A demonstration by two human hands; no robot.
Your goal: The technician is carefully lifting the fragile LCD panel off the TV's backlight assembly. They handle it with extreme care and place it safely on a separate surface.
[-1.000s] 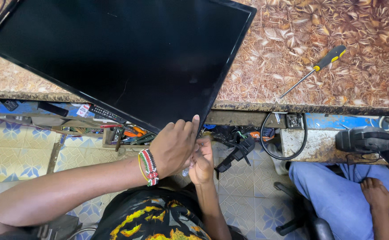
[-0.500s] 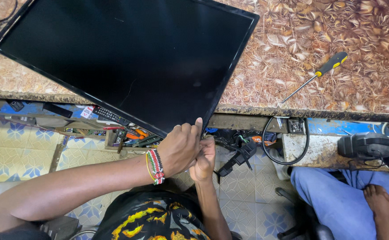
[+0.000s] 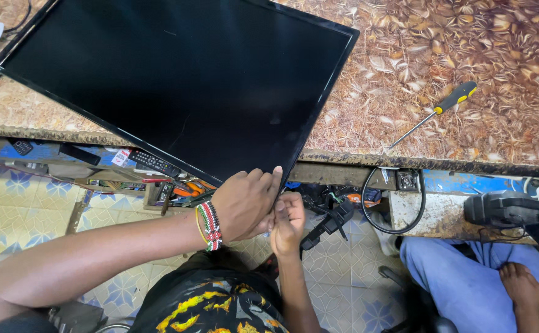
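Pinching screen [image 3: 177, 86] corner, my left hand [image 3: 245, 203] above, right hand [image 3: 288, 222] below; screen slid slightly toward me, grip unchanged.

screen corner [image 3: 280, 182] hidden — perhaps gripped, left hand [image 3: 246, 203]

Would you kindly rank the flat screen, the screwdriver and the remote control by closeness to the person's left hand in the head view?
1. Flat screen: its corner touches the left hand.
2. Remote control: on the shelf, to the left.
3. Screwdriver: on the bench, far right.
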